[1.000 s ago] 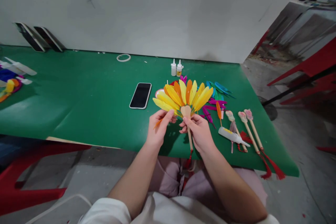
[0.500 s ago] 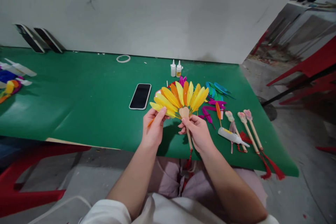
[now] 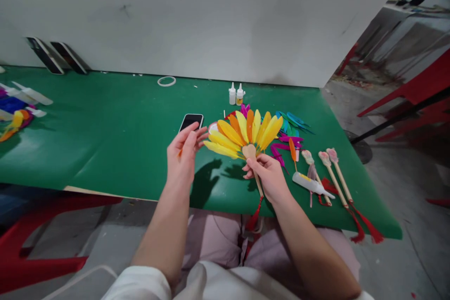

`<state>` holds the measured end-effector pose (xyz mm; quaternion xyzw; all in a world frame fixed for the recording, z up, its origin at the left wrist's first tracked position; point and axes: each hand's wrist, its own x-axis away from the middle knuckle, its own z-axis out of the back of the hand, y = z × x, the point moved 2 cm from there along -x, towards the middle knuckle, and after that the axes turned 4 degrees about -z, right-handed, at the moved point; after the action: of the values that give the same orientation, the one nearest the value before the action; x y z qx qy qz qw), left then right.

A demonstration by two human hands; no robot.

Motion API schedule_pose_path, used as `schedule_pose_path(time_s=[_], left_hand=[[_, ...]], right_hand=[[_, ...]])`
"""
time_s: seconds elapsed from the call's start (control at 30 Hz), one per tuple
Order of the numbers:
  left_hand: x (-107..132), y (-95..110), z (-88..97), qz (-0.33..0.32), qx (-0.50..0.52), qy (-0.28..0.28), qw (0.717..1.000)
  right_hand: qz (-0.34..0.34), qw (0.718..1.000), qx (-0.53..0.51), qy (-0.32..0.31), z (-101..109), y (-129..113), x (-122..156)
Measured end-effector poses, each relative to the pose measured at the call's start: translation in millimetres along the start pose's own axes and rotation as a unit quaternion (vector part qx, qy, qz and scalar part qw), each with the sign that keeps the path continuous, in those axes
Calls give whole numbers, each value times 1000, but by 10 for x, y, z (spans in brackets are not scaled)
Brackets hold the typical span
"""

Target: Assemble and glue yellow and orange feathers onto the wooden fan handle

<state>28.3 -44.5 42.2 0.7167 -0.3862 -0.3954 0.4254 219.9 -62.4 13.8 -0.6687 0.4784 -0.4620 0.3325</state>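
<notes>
My right hand [image 3: 267,176] grips the wooden stick of a feather fan [image 3: 246,133], whose yellow and orange feathers spread upward over the green table [image 3: 105,136]. A red tassel [image 3: 253,218] hangs from the stick's lower end. My left hand [image 3: 184,152] is raised just left of the fan, apart from the feathers, with its fingers pinching a small orange feather [image 3: 180,152]. A black phone [image 3: 191,122] lies flat behind my left hand.
Loose pink, blue and green feathers [image 3: 290,129] lie behind the fan. Two small glue bottles [image 3: 236,94] stand near the wall. A white glue tube [image 3: 311,183] and three tasselled sticks [image 3: 335,178] lie at the right. More feathers [image 3: 14,115] sit far left; a white ring [image 3: 166,81] lies by the wall.
My left hand has let go of the fan's left edge and moved up and to the left, still pinching the orange feather. The fan has tilted slightly in my right hand.
</notes>
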Motion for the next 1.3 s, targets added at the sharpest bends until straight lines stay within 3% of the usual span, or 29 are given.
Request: schedule_pose_path(time_s=[0.07,0.17,0.3,0.43,0.77,0.97,1.1,1.3], left_hand=[[-117,115,-60,7,-40,-63,997],[-213,242,-194,66,-73,-177,979],[-213,310,-289,103,-80,-245,961],[-189,318,-292,81,-93,-264,956],[-206,322,-330,26,-130,-244,961],[-205,313,-289,28,-162,-267,950],[-236,344,-279,26,-207,-284,936],[-326,402,-300,2,-300,-335,893]], right_hand=[[-4,1000,14,-8,3,-4,9],[-4,999,39,-21,7,-13,24],[-7,997,64,-34,5,-35,40],[-15,997,69,-40,-10,-59,55],[-23,995,69,-70,3,-23,50],[-23,995,66,-64,27,-48,32],[-31,994,79,-67,30,-54,42],[-35,990,103,-86,49,-27,36]])
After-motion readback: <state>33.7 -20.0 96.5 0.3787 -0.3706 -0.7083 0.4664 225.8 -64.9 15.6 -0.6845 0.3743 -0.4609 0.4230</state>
